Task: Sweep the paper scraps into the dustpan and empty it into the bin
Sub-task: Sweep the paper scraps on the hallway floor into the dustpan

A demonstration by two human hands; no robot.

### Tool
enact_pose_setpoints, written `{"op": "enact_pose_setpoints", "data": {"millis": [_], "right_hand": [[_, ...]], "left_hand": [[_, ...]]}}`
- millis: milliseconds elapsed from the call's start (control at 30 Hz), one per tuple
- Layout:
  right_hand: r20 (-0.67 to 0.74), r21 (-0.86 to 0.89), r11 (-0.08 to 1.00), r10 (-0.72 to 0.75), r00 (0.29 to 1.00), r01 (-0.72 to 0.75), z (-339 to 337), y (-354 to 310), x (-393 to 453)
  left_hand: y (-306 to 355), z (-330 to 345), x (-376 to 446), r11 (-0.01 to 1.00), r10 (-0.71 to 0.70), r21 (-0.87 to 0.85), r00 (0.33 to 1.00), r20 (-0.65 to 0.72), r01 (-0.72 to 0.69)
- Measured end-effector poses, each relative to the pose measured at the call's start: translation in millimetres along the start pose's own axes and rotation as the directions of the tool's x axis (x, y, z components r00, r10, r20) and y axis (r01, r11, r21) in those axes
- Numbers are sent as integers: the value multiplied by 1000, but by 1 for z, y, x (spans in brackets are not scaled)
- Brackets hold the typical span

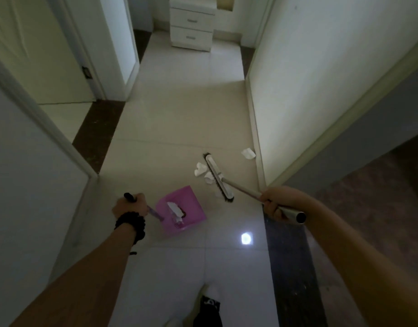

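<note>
1. Nearest the camera, at the bottom edge, a dark foot or slipper (209,308) stands on pale cloth or flooring; it is cut off by the frame and too dim to make out clearly.
2. Glossy cream floor tiles (179,128) fill a narrow hallway, with a bright light reflection near the middle and dark stone strips at the doorways.
3. White walls and door frames close in on both sides; a white drawer unit (191,27) stands at the far end, its top cut off.
4. Two bare forearms reach in from the lower corners, both cropped by the frame.
5. A long-handled broom (218,178) lies angled across the floor, its bristles down and mostly hidden beneath the pale head.
6. A pink dustpan (182,208) rests on the floor left of the broom head, holding at least one paper scrap (175,207).
7. More paper scraps (202,171) lie touching the broom head's left side; one scrap (248,153) sits apart near the right wall.
8. The right hand (274,204) is closed around the broom's metal pole.
9. The left hand (130,205), with a dark beaded bracelet (132,224), is closed around the dustpan's handle.
10. No bin can be seen.
</note>
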State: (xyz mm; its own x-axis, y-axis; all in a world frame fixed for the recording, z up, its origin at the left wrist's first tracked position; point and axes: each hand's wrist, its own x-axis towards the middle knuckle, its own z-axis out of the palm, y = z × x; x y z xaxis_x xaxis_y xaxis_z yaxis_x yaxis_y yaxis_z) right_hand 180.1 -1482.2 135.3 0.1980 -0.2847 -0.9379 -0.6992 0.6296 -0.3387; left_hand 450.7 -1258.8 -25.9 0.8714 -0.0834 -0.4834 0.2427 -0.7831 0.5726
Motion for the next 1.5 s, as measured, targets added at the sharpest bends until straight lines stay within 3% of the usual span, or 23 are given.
{"op": "enact_pose_setpoints", "data": {"millis": [167,300,533,700,900,1033,1300,1500], "right_hand": [[-58,87,995,-44,997,49,-19,17,28],[-159,-67,992,-115,980,106,-24,29,51],[-278,-322,945,-154,948,59,-14,45,102],[-147,-589,807,-148,978,34,-5,58,128],[-11,-679,734,-29,1000,14,12,69,120],[60,-726,683,-42,997,73,9,75,100],[57,-451,893,36,998,-6,-17,96,65],[16,-436,898,-61,998,62,-10,80,50]], "left_hand": [[31,47,-14,994,58,93,998,27,-60],[52,76,-20,985,106,134,994,0,-105],[65,116,-7,971,138,201,990,-30,-129],[73,128,0,973,131,196,991,-11,-126],[82,152,1,977,139,155,989,52,-146],[81,155,5,982,82,161,994,73,-93],[69,133,-10,996,0,84,1000,4,-1],[57,100,-13,997,-8,72,998,-63,12]]}}
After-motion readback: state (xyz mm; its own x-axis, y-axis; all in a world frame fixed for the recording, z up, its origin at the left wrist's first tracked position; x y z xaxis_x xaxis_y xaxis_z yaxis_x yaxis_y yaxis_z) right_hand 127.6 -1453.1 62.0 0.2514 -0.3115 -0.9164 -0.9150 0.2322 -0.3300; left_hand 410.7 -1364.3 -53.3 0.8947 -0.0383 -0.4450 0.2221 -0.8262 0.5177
